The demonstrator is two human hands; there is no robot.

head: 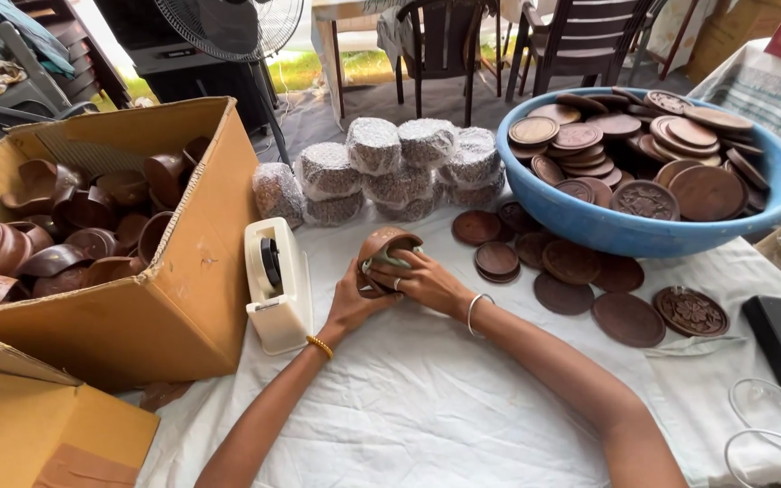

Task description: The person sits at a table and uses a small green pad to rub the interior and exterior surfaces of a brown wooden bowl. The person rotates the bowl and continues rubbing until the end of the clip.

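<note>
— Holding what, exactly?

— I've got a brown bowl (383, 253) tilted on its side, just above the white cloth (427, 398). My left hand (352, 303) cups it from below, fingers closed round its base. My right hand (422, 278) presses a pale rag (389, 260) into its mouth, fingers curled on the rim.

— What's around you?

— Just left of the bowl stands a tape dispenser (277, 282), then a cardboard box (137, 298) of more bowls. Wrapped stacks (390, 167) sit behind; round lids (571, 271) lie to the right, below a blue basin (625, 230).
</note>
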